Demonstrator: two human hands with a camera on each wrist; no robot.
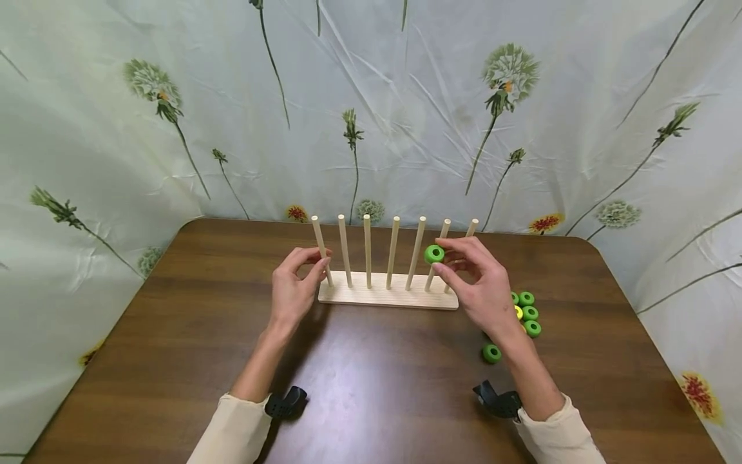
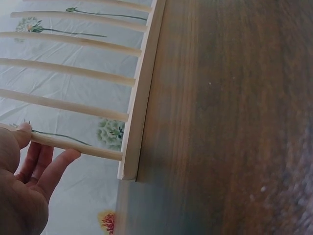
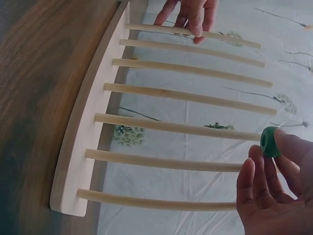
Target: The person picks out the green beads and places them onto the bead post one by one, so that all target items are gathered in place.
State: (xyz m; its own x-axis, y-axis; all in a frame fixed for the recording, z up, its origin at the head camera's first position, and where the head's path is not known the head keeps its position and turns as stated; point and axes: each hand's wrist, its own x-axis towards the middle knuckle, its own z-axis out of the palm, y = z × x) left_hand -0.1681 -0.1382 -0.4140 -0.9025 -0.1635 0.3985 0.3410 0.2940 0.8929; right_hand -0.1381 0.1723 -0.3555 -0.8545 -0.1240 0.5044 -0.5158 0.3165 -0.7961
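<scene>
A pale wooden base (image 1: 387, 298) stands on the table with a row of several upright pegs (image 1: 392, 252). My left hand (image 1: 294, 287) pinches the leftmost peg (image 2: 93, 151) between thumb and fingers, as the left wrist view also shows. With thumb and fingertips my right hand (image 1: 478, 283) holds a green ring (image 1: 434, 254), its hole facing the head camera. In the right wrist view the green ring (image 3: 268, 142) is close to the tip of a peg on the right half; whether it touches cannot be told. The right hand partly hides the two rightmost pegs.
Right of the base lies a cluster of green rings (image 1: 530, 313) with yellow ones (image 1: 518, 312), partly hidden by my right wrist. A single green ring (image 1: 491, 353) lies nearer. Behind the brown table (image 1: 382, 374) hangs a flower-printed cloth (image 1: 406, 129).
</scene>
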